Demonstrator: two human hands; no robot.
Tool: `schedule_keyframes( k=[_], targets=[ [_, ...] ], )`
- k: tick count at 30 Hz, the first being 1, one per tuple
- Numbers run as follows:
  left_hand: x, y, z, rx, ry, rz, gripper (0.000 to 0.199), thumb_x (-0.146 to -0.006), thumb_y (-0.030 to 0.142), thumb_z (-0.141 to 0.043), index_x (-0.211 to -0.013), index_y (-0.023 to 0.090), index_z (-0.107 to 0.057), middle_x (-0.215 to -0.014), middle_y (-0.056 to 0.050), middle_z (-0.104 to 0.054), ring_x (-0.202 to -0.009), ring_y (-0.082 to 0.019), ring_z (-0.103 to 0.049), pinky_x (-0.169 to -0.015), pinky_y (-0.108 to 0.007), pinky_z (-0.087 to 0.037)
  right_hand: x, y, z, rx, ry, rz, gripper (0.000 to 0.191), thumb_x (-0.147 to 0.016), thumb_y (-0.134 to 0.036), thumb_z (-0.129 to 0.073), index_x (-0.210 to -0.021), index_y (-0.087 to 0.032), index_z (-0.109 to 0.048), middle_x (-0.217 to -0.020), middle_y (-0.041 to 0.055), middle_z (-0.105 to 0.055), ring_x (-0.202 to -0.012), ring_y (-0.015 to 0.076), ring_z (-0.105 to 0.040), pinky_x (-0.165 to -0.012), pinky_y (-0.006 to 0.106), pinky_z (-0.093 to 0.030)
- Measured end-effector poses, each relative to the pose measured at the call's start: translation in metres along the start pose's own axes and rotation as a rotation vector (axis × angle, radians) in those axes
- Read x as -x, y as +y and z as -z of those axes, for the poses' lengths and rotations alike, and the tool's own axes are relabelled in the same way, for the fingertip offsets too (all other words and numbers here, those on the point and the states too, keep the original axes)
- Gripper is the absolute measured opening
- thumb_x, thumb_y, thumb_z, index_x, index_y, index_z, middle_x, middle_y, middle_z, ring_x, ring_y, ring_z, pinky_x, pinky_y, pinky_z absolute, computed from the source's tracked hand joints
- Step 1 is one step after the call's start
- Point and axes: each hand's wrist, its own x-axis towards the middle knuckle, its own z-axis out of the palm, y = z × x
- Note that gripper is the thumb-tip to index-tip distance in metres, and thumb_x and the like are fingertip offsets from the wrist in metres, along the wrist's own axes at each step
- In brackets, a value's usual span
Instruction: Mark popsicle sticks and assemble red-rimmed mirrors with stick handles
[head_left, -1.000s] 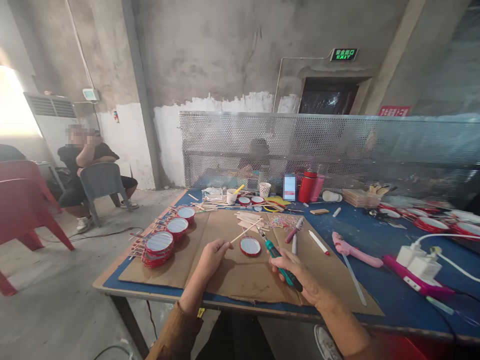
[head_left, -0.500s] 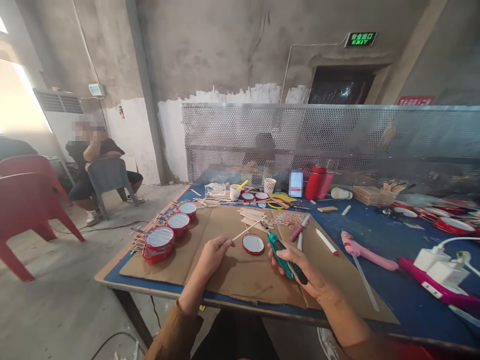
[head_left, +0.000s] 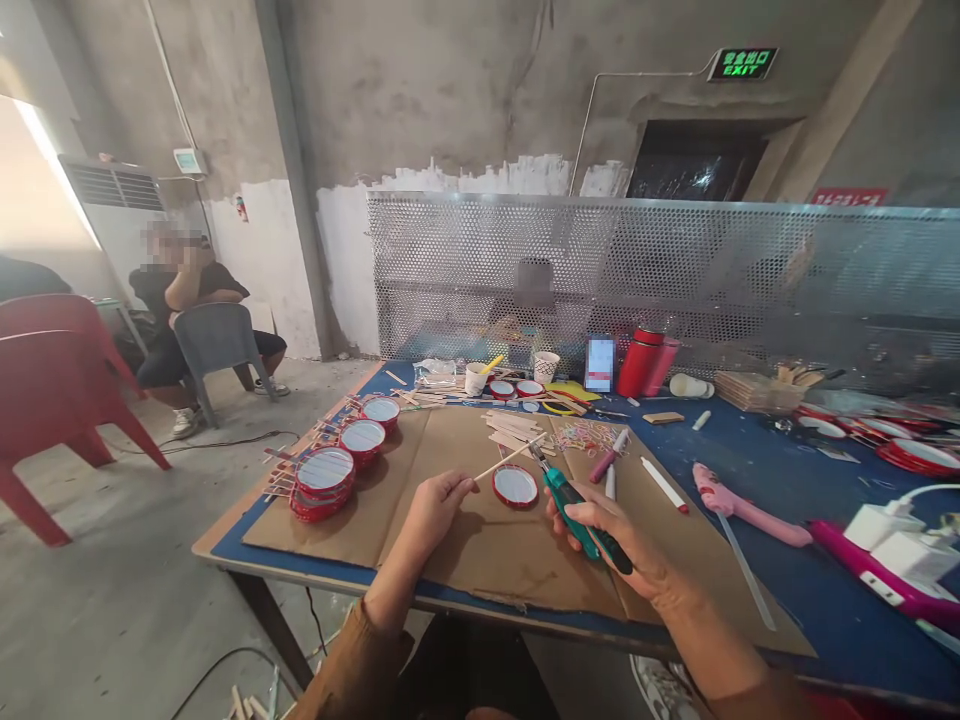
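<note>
In my left hand (head_left: 439, 508) a thin wooden stick (head_left: 501, 460) is pinched at its near end, slanting up to the right. My right hand (head_left: 609, 528) is wrapped around a teal-and-black hand tool (head_left: 556, 490) with a metal tip. That tip is close to the stick's far end; I cannot tell whether they touch. A small round drum (head_left: 515, 485) with a red rim and white face lies on the cardboard (head_left: 465, 560) between my hands. Flat wooden sticks (head_left: 511, 428) and small coloured rubber bands (head_left: 585, 437) lie just beyond it.
Stacked red drums (head_left: 325, 470) with sticks stand at the left. On the right are markers (head_left: 664, 485), a pink glue gun (head_left: 742, 512) and a magenta power strip (head_left: 862, 580). Cups (head_left: 476, 378), a phone (head_left: 600, 363) and red bottles (head_left: 640, 362) line the back. A person sits at far left.
The view has shifted slightly, moving the tabletop things a little to the right in the picture. Both hands keep the same grips, stick and tool still close together.
</note>
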Motion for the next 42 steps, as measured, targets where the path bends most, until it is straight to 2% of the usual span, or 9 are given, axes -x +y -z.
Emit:
schedule_keyframes(
  k=[14, 32, 39, 42],
  targets=[
    [0.001, 0.003, 0.001, 0.01, 0.013, -0.008, 0.04, -0.081, 0.046, -0.042, -0.078, 0.016, -0.067, -0.062, -0.001, -0.057, -0.063, -0.014, -0.05, -0.06, -0.022, -0.037, 0.001, -0.013, -0.002, 0.005, -0.032, -0.036, 0.031, -0.064, -0.042, -0.06, -0.086, -0.02, -0.062, -0.087, 0.0041, -0.06, -0.074, 0.0161, -0.056, -0.057, 0.025, -0.042],
    [0.001, 0.0, -0.001, 0.007, 0.025, -0.011, 0.04, -0.081, 0.046, -0.042, -0.078, 0.016, -0.069, -0.061, -0.001, -0.057, -0.061, -0.014, -0.05, -0.058, -0.022, -0.037, -0.002, -0.005, 0.003, 0.014, -0.027, -0.003, 0.028, -0.068, -0.038, -0.06, -0.087, -0.019, -0.063, -0.077, 0.0027, -0.06, -0.071, 0.0158, -0.056, -0.056, 0.025, -0.042],
    [0.001, 0.002, 0.0, -0.014, 0.028, -0.007, 0.041, -0.081, 0.047, -0.041, -0.078, 0.017, -0.069, -0.059, -0.001, -0.056, -0.06, -0.014, -0.049, -0.057, -0.022, -0.036, 0.001, -0.009, 0.001, 0.035, -0.026, -0.007, 0.028, -0.068, -0.041, -0.059, -0.084, -0.019, -0.063, -0.077, 0.0035, -0.061, -0.071, 0.0166, -0.057, -0.057, 0.026, -0.043],
    [0.001, 0.004, 0.001, -0.022, 0.029, -0.017, 0.042, -0.081, 0.047, -0.041, -0.077, 0.017, -0.069, -0.06, -0.001, -0.056, -0.06, -0.014, -0.049, -0.058, -0.022, -0.036, 0.002, -0.009, 0.001, 0.011, -0.015, 0.01, 0.028, -0.067, -0.04, -0.06, -0.086, -0.019, -0.064, -0.083, 0.0041, -0.061, -0.072, 0.0163, -0.057, -0.056, 0.025, -0.043]
  ],
)
